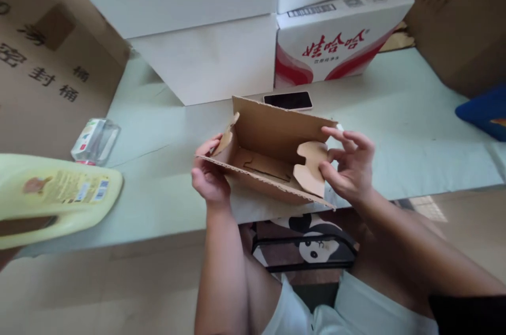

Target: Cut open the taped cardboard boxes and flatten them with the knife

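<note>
Fingers (342,137) of right hand (348,171) on cardboard box (272,161) flap, left hand (207,177) partly hidden

Both hands (209,177) (348,166) raised, fingers seemingly pinching.

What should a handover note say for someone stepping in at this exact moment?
Left hand: grip on the left end of the carton, thumb by the left flap.
Right hand: fingers pinching the right flap, which is bent inward.
Carton: open-topped, at the table edge, nothing visible inside.
Done: walls stand up.
Left: both end flaps not tucked; top open.
Nearby: phone behind carton, yellow jug far left.
</note>
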Motion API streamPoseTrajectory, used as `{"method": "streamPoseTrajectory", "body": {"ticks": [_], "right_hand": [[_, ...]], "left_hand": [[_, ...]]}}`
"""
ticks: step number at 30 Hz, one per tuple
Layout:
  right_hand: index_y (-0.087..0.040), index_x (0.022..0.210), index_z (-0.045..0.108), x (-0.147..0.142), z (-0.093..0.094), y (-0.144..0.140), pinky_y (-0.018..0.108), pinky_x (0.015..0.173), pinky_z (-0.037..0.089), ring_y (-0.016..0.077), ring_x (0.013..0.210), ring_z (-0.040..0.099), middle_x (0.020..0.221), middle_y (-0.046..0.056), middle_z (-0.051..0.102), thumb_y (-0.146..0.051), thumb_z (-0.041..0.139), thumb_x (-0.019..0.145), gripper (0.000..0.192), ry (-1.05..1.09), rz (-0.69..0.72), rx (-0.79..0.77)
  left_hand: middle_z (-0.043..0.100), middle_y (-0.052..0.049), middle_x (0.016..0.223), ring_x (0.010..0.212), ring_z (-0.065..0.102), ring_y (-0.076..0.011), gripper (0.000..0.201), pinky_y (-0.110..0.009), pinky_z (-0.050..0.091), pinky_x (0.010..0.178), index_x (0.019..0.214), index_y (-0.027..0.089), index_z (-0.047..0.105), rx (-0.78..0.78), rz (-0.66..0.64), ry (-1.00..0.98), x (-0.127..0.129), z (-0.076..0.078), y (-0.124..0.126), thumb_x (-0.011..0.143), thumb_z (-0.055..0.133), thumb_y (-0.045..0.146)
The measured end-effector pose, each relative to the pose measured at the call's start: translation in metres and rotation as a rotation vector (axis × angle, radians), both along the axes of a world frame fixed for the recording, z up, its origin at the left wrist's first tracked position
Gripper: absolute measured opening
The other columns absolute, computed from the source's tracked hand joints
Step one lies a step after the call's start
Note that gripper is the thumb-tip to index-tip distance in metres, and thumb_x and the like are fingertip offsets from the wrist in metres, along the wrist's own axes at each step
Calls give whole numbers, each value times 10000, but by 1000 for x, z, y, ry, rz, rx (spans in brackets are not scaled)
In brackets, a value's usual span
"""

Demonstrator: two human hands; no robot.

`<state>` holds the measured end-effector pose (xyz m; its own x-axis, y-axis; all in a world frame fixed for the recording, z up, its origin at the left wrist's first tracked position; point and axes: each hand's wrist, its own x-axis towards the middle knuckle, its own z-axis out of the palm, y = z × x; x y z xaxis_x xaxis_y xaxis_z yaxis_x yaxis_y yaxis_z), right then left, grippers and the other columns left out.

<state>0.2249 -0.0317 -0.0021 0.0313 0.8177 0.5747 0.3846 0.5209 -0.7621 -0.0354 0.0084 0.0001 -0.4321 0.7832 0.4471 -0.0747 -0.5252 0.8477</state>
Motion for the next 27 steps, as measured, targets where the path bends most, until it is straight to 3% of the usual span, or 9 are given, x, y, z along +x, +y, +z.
{"method": "streamPoseTrajectory", "body": {"ticks": [2,4,6,8,11,14,18,23,27], "right_hand": [[-412,1351,336,5,-7,1,342,591,556,191,857,680,1448,77,493,-322,683,805,653,1,-90,-20],[-414,1416,303,12,-10,1,432,800,605,255,1045,665,1471,86,459,-362,683,799,727,-13,-123,-32],[-420,1466,300,19,-10,0,511,1005,556,297,1254,591,1455,77,501,-348,604,878,666,-37,-43,-50],[-433,1468,377,24,-10,-1,532,1091,504,285,1319,557,1407,55,561,-296,498,956,543,-43,82,-34],[-422,1402,533,29,-9,-4,492,1102,496,265,1288,574,1374,40,580,-290,450,992,439,-45,175,4],[-387,1359,596,31,-9,-6,457,1100,495,258,1284,569,1366,49,567,-329,457,996,393,-55,205,-8],[-373,1336,608,31,-11,-5,462,1089,506,255,1283,572,1335,64,579,-325,462,1000,369,-69,182,-2],[-375,1502,404,27,-26,1,518,1078,515,283,1351,542,1504,93,492,-485,454,995,521,61,116,-69],[-286,1489,444,24,-33,7,498,1010,563,262,1214,663,1404,136,618,-518,404,1021,524,107,254,-363]], "left_hand": [[729,-76,1012,1092,661,-253,509,-435,480,1049,889,221,723,72,4,150,9,-1,1,933,412,622],[717,-62,954,1018,666,-226,411,-409,490,1017,853,221,712,93,25,228,16,-4,4,937,483,552],[696,-43,921,929,663,-197,294,-378,511,954,919,224,692,59,41,252,21,-9,8,906,574,494],[684,-32,969,913,659,-181,311,-363,521,929,1091,241,655,25,58,278,25,-14,12,865,645,455],[666,-59,1162,1068,654,-204,422,-399,508,1007,1254,259,611,41,84,400,25,-17,17,861,647,410],[647,-75,1292,1204,622,-235,293,-446,463,1102,1125,241,728,56,65,555,22,-13,20,906,567,350],[707,-62,1231,1166,659,-229,280,-463,469,1107,982,235,794,11,56,608,19,-8,19,901,535,305],[728,-97,1210,1205,648,-255,293,-460,462,1116,952,193,790,-75,135,504,-1,-10,18,841,553,326],[737,-87,1075,1114,668,-247,335,-415,517,1012,942,173,740,-204,250,227,-24,-17,22,803,536,400]]}}
